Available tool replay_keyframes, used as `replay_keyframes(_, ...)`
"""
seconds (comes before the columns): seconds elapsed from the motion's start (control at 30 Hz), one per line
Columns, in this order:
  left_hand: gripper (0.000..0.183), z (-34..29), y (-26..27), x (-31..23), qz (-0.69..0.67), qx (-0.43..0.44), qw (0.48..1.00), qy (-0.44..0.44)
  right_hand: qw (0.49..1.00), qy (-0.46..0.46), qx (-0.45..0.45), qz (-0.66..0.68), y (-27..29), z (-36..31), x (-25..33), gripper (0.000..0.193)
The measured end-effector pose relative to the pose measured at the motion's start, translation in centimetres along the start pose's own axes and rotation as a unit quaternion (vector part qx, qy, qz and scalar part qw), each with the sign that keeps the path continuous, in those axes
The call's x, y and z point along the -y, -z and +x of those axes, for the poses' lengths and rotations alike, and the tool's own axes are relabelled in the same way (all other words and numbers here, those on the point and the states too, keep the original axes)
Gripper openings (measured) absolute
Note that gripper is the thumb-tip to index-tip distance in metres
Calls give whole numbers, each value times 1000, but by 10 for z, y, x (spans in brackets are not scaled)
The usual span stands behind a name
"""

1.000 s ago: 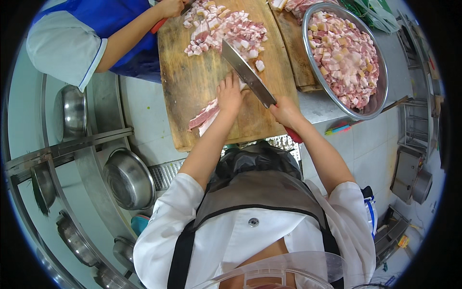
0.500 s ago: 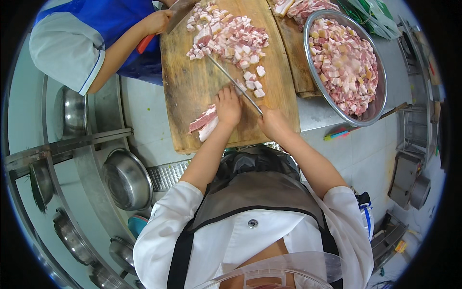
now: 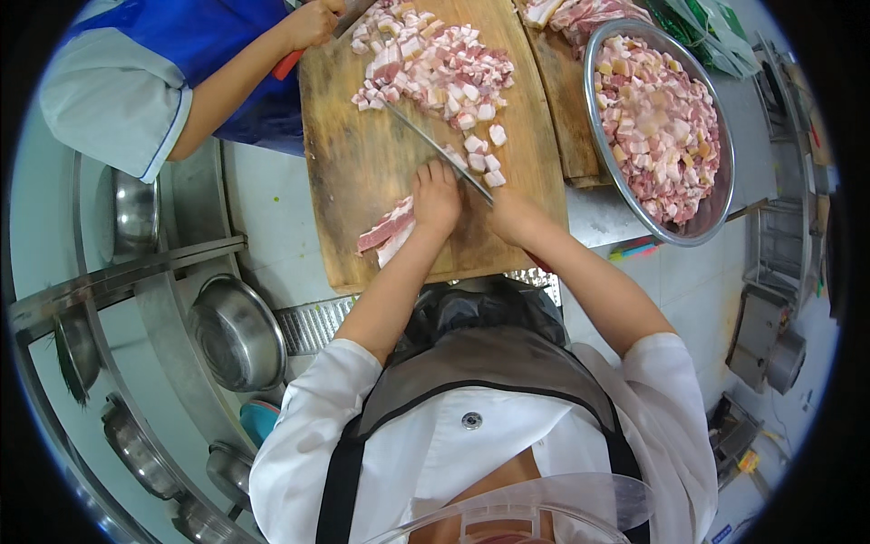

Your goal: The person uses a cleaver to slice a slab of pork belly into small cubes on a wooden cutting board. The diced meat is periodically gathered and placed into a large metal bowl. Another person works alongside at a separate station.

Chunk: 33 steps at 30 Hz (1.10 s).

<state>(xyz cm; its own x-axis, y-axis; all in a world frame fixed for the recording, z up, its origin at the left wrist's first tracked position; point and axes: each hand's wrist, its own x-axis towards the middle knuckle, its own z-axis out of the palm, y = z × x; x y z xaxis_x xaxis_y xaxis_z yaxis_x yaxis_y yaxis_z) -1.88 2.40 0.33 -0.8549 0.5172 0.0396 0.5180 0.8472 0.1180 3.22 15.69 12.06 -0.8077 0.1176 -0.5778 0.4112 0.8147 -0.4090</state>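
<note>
My right hand (image 3: 518,219) is wrapped round the handle of a long-bladed knife (image 3: 426,138), its blade slanting away to the far left over the wooden cutting board (image 3: 353,168). Close against the blade, my left hand (image 3: 437,199) presses down with bent fingers on a piece of pork, mostly covered by the hand. Two raw pork strips (image 3: 386,228), red and white, lie left of my left wrist. Beyond the blade spreads a heap of diced pork (image 3: 435,68), with several loose cubes (image 3: 485,161) trailing toward my right hand.
A large metal bowl (image 3: 732,181) full of diced pork stands at the right, beside more uncut meat (image 3: 594,20) and a plastic bag (image 3: 716,41). At the far left a co-worker's hand (image 3: 313,23) holds a red-handled cleaver (image 3: 355,11). Metal basins (image 3: 237,331) sit on racks at left.
My right hand has turned and drawn slightly toward me with the knife. My left hand stays beside the blade. The co-worker's hand and cleaver have moved farther away.
</note>
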Motion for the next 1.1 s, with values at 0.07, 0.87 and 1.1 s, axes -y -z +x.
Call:
replay_keyframes(0.07, 46, -2, -1, 3, -1, 2, 1000, -5, 1000, 21, -14, 7, -6, 9, -5, 26)
replay_keyframes(0.87, 52, -19, 3, 6, -28, -84, 996, 30, 998, 23, 49, 12, 7, -53, -40, 25)
replay_keyframes(1.1, 52, -20, -1, 6, -29, -60, 998, 14, 1000, 26, 14, -10, -20, 11, -19, 24)
